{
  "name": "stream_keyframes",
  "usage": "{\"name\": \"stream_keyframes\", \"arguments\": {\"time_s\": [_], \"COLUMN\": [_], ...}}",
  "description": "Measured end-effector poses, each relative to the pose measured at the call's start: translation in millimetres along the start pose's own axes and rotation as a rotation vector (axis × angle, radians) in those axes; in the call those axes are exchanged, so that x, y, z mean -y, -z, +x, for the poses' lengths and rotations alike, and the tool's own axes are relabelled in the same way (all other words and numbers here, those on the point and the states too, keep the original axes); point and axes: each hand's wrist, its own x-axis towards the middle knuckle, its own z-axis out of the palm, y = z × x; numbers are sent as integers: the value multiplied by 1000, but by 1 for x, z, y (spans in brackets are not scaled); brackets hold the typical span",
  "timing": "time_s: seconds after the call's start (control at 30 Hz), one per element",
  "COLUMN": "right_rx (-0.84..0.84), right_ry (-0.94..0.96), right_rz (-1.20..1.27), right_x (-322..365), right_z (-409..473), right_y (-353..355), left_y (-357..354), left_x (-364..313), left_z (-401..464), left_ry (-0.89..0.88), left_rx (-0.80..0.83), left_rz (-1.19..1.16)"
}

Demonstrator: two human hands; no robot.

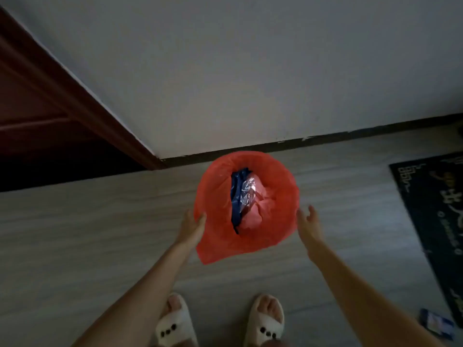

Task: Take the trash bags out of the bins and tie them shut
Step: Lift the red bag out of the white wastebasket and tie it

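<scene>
A red trash bag lines a round bin standing on the floor by the wall; the bag's rim is folded over the bin so the bin itself is hidden. Inside lie blue and silvery wrappers and crumpled red plastic. My left hand touches the bag's left rim, with the thumb pressed on the red plastic. My right hand hovers just off the bag's right side, fingers apart, holding nothing.
A pale wall with a dark baseboard runs behind the bin. A dark wooden door frame stands at the left. A dark mat lies at the right, with a small blue packet near it. My feet in white slippers stand below.
</scene>
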Motion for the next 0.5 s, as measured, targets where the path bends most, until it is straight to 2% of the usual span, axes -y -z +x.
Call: {"name": "stream_keyframes", "arguments": {"time_s": [0.07,0.2,0.33,0.4,0.5], "right_rx": [-18,-157,-267,-287,-330], "right_ry": [1,116,215,254,296], "right_rz": [5,111,190,223,321], "right_x": [-4,-4,-2,1,8], "right_z": [19,57,84,95,107], "right_y": [-19,-47,-51,-56,-64], "left_y": [-15,-43,-44,-39,-31], "left_x": [4,1,-16,-24,-33], "left_z": [28,84,116,130,149], "left_ry": [-63,-210,-376,-462,-583], "left_rx": [41,-93,-144,-229,-446], "left_rz": [-10,-41,-8,62,253]}}
